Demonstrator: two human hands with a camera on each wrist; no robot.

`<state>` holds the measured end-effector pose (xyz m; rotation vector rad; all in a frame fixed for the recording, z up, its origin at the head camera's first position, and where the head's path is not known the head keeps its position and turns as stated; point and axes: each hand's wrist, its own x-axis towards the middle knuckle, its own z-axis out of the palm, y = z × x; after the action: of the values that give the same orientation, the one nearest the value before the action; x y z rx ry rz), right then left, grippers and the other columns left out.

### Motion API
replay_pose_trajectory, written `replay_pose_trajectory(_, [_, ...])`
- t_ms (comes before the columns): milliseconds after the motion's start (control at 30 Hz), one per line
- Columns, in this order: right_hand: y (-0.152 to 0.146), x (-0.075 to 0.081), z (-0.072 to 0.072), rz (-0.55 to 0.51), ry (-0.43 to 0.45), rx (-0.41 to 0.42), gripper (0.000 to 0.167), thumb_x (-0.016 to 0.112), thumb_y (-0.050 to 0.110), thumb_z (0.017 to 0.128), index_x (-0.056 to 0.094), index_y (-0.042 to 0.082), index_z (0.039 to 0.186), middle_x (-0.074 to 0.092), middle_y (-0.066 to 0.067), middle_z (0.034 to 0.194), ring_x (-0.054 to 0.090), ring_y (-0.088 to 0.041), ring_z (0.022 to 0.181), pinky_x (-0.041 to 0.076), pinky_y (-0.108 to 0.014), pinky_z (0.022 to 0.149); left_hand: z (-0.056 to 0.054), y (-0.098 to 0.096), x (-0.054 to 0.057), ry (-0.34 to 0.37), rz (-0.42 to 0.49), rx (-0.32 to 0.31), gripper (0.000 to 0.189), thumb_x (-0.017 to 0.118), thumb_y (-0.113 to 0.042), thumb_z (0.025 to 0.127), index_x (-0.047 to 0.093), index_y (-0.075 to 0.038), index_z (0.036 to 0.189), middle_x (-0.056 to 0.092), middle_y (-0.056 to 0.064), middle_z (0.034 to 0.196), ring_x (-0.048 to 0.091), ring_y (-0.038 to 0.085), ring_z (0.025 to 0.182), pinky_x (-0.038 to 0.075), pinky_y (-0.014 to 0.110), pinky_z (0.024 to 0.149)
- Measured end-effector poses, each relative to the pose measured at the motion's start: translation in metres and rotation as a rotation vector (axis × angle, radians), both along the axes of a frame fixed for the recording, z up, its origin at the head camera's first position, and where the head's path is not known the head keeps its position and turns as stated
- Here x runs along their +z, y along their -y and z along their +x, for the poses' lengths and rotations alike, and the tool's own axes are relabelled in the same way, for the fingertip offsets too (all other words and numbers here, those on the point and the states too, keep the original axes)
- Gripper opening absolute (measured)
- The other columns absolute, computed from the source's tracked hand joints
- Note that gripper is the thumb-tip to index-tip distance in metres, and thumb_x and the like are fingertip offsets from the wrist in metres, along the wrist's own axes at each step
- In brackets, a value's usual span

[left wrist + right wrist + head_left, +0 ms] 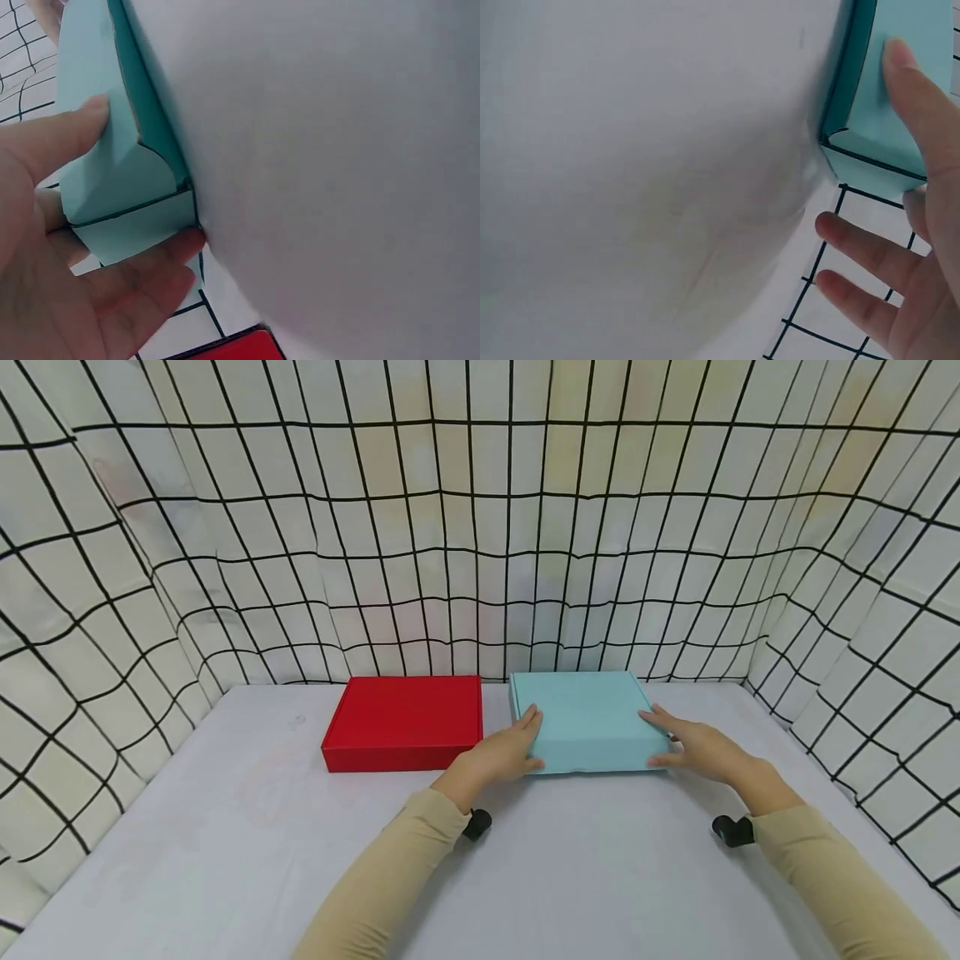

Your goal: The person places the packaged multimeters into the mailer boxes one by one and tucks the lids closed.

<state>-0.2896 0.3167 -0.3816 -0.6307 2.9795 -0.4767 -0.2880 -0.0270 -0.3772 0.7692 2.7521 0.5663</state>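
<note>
A light-blue cardboard box (585, 710) lies flat on the white table toward the back. My left hand (498, 752) holds its left end: in the left wrist view the thumb (82, 127) presses the front panel and the other fingers go round the short side. At the opposite end my right hand (701, 747) has its thumb (911, 75) on the front panel and a finger behind the corner. Two more of its fingers (862, 244) stretch out, apart from the box. A darker teal strip (847, 82) shows along the front panel's lower edge.
To the left of my left hand a closed red box (405, 718) lies on the white-covered table (247, 835), with a narrow gap between the boxes. White walls with a black grid (480, 527) rise behind the table and along both sides.
</note>
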Motion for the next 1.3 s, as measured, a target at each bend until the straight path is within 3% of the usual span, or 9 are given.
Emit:
replay_pose_trajectory(133, [0.006,0.002,-0.001,0.028,0.042,0.034,0.101,0.072,0.054,0.090,0.022,0.006,0.163,0.008,-0.028,0.166,0.023,-0.055,0.146,0.029,-0.069,0.112,-0.003,-0.003,0.000,-0.019,-0.057,-0.013,0.086,0.064,-0.033,0.103,0.010,-0.011,0.166,-0.001,0.006,0.172,0.043,0.034,0.143,0.037,0.044,0.116])
replay_pose_trajectory(267, [0.011,0.000,-0.005,0.024,0.070,0.058,0.109,0.074,0.055,0.089,0.013,0.005,0.164,-0.001,-0.028,0.167,0.018,-0.056,0.147,0.029,-0.069,0.111,-0.007,-0.005,-0.002,-0.032,-0.095,-0.015,0.088,0.063,-0.040,0.102,0.008,-0.017,0.167,-0.003,0.004,0.173,0.041,0.044,0.142,0.032,0.052,0.118])
replay_pose_trajectory(367, [0.013,0.000,-0.007,0.023,0.062,0.072,0.111,0.077,0.054,0.087,0.013,0.005,0.164,0.000,-0.027,0.168,0.019,-0.056,0.147,0.029,-0.069,0.111,-0.010,-0.005,-0.002,-0.024,-0.094,-0.011,0.090,0.064,-0.043,0.100,0.008,-0.020,0.167,-0.004,0.002,0.173,0.032,0.049,0.146,0.032,0.058,0.116])
replay_pose_trajectory(567, [0.015,0.000,-0.010,0.027,0.055,0.076,0.112,0.077,0.054,0.087,0.010,0.007,0.164,0.001,-0.022,0.169,0.022,-0.056,0.146,0.031,-0.070,0.109,-0.013,-0.004,-0.003,-0.030,-0.089,-0.002,0.091,0.066,-0.043,0.099,0.009,-0.022,0.167,-0.003,0.001,0.173,0.031,0.049,0.146,0.037,0.061,0.112])
replay_pose_trajectory(867, [0.019,-0.005,-0.006,0.046,0.029,0.049,0.105,0.074,0.051,0.090,0.011,0.010,0.164,0.003,-0.019,0.170,0.034,-0.060,0.138,0.039,-0.071,0.102,-0.013,-0.009,-0.007,-0.067,-0.144,0.001,0.089,0.064,-0.043,0.101,0.009,-0.020,0.167,-0.001,0.003,0.173,0.038,0.045,0.143,0.039,0.059,0.111])
replay_pose_trajectory(1100, [0.024,-0.007,-0.005,0.031,-0.012,0.057,0.097,0.074,0.046,0.092,0.017,0.014,0.163,0.007,-0.019,0.169,0.043,-0.062,0.130,0.042,-0.070,0.098,-0.014,-0.009,-0.003,-0.101,-0.134,0.026,0.087,0.070,-0.038,0.097,0.020,-0.018,0.165,0.010,0.003,0.172,0.050,0.041,0.134,0.049,0.052,0.103])
replay_pose_trajectory(1300, [0.023,-0.003,-0.003,0.026,0.021,0.049,0.098,0.073,0.046,0.093,0.015,0.014,0.164,0.004,-0.019,0.170,0.042,-0.064,0.129,0.040,-0.072,0.099,-0.013,-0.011,-0.001,-0.076,-0.160,0.001,0.088,0.067,-0.039,0.099,0.014,-0.018,0.166,0.004,0.005,0.172,0.042,0.044,0.140,0.046,0.055,0.106])
